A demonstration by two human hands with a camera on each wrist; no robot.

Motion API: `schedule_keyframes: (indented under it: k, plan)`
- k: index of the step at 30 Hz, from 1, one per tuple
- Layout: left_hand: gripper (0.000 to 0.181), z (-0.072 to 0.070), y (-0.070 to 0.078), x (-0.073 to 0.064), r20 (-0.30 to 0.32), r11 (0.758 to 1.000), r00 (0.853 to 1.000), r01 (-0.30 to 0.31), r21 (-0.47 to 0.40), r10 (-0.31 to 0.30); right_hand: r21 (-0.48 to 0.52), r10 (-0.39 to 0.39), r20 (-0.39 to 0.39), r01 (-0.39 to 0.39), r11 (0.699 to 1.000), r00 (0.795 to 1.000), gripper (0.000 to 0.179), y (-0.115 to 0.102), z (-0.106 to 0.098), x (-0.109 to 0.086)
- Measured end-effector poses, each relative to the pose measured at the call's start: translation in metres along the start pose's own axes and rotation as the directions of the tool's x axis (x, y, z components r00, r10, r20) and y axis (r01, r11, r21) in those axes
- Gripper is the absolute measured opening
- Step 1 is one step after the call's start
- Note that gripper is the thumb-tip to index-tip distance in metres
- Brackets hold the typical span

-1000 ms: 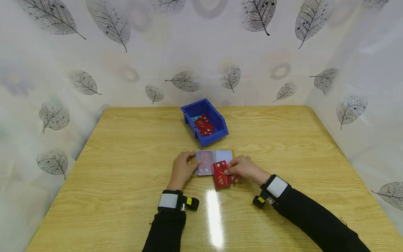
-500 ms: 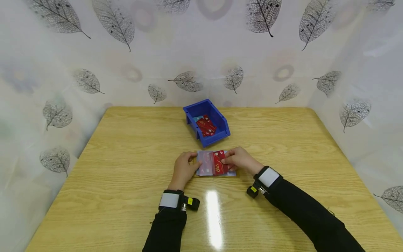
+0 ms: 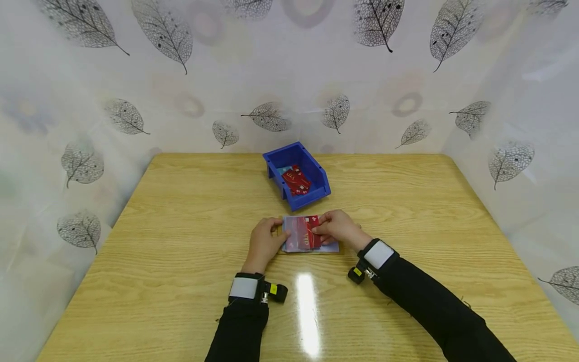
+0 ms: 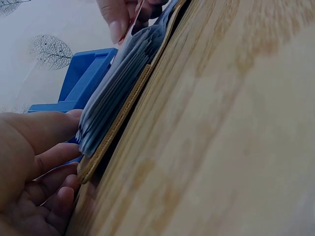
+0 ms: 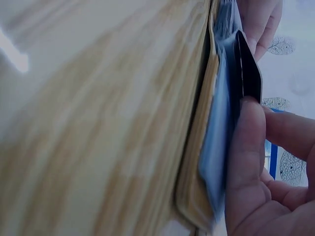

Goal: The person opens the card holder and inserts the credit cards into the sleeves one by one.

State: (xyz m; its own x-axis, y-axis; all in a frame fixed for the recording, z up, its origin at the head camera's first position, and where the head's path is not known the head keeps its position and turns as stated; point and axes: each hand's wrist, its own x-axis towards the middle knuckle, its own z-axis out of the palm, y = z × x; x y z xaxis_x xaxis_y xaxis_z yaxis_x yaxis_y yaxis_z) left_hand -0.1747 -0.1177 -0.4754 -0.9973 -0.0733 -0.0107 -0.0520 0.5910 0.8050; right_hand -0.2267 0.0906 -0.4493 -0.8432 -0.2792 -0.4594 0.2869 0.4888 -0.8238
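An opened card holder [image 3: 332, 248] with clear plastic sleeves and a tan cover lies on the table. My left hand [image 3: 263, 242] grips its left edge, thumb on the sleeves, as the left wrist view also shows. My right hand [image 3: 340, 229] pinches a red VIP card [image 3: 313, 219] by its right side. The card's left part lies behind the hazy plastic of the left sleeve [image 3: 289, 241]; its right part is uncovered. In the right wrist view the card [image 5: 252, 73] stands tilted up from the sleeves, between thumb and fingers.
A blue bin [image 3: 294, 203] stands just behind the card holder, with several red VIP cards [image 3: 296, 180] and a light blue one in it. The wooden table [image 3: 181, 201] extends around, with a leaf-patterned white curtain [image 3: 298, 65] behind it.
My right hand has carried the red card up and left from in front of the card holder, and its left part has slid into the left sleeve. My left hand has stayed put.
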Motion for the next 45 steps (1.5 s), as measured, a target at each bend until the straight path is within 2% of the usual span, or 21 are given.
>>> schedule_keyframes:
  k: [7, 11, 20, 23, 26, 28, 30, 34, 37, 41, 45]
  plan:
    - [0.037, 0.003, 0.002, 0.003, 0.004, 1.000, 1.000, -0.006, 0.021, 0.006, 0.030, 0.005, -0.014, -0.004, 1.000, 1.000, 0.017, -0.006, 0.006, 0.000]
    - [0.037, 0.003, 0.005, 0.003, 0.006, 1.000, 1.000, -0.004, 0.019, 0.004, 0.022, -0.025, -0.017, 0.025, 0.999, 1.000, 0.015, -0.007, 0.006, 0.000]
    - [0.036, 0.004, 0.008, 0.005, 0.008, 0.999, 1.000, -0.008, 0.033, 0.008, 0.011, -0.060, -0.014, 0.060, 0.998, 0.998, 0.022, -0.017, 0.004, -0.008]
    - [0.036, 0.004, 0.008, 0.005, 0.007, 0.999, 1.000, -0.012, 0.044, 0.011, -0.022, -0.058, -0.006, 0.058, 0.998, 0.998, 0.024, -0.021, 0.004, -0.009]
    - [0.035, 0.003, 0.008, 0.005, 0.002, 0.999, 1.000, -0.015, 0.047, 0.015, -0.114, -0.068, -0.001, 0.067, 0.991, 0.998, 0.023, -0.024, 0.008, -0.009]
    - [0.034, 0.002, 0.008, 0.005, 0.000, 0.998, 1.000, -0.024, 0.049, 0.024, -0.199, -0.087, -0.003, 0.085, 0.976, 0.996, 0.021, -0.026, 0.011, -0.009]
    - [0.032, 0.002, 0.008, 0.005, 0.000, 0.999, 1.000, -0.019, 0.047, 0.019, -0.300, -0.125, -0.006, 0.118, 0.947, 0.992, 0.021, -0.027, 0.014, -0.009]
    - [0.031, 0.003, 0.008, 0.005, 0.017, 0.999, 1.000, 0.003, 0.053, -0.004, -0.486, -0.237, 0.017, 0.216, 0.847, 0.971, 0.022, -0.023, 0.019, -0.013]
    - [0.033, 0.004, 0.009, 0.005, 0.029, 0.998, 0.999, 0.016, 0.056, -0.018, -0.534, -0.290, 0.055, 0.274, 0.800, 0.955, 0.021, -0.016, 0.016, -0.018]
    - [0.035, 0.001, 0.008, 0.003, 0.039, 0.999, 0.999, 0.030, 0.039, -0.031, -0.546, -0.312, 0.047, 0.286, 0.787, 0.949, 0.038, -0.008, 0.002, -0.026]
    - [0.035, -0.010, 0.006, 0.004, 0.074, 0.998, 0.996, 0.058, 0.000, -0.058, -0.606, -0.311, -0.034, 0.228, 0.762, 0.950, 0.039, -0.003, -0.020, -0.035]
